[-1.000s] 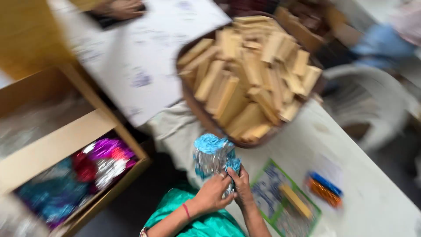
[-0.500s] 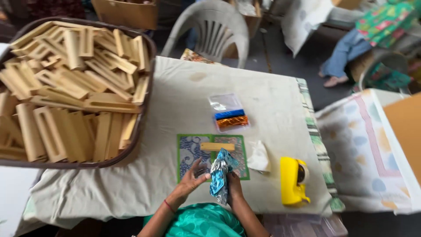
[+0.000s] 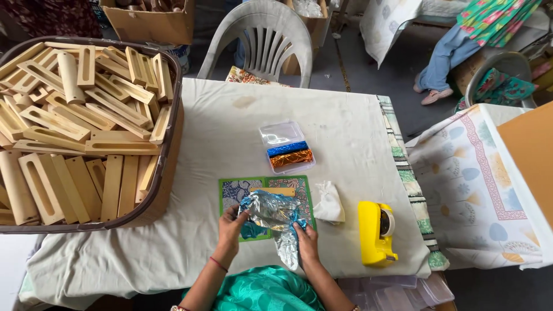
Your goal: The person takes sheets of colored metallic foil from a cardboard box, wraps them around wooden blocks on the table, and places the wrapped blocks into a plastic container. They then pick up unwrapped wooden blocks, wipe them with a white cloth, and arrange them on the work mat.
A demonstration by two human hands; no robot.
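Hands [image 3: 271, 230] grip crinkled silver-blue foil [image 3: 273, 212] over patterned green mat [image 3: 230, 187].

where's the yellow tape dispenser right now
In the head view the yellow tape dispenser sits on the cloth-covered table near its right edge, just right of the small white cloth pouch and the right hand.

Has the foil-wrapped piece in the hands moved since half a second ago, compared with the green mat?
No. The foil-wrapped piece is still over the green mat, held by both hands; only the camera shifted.
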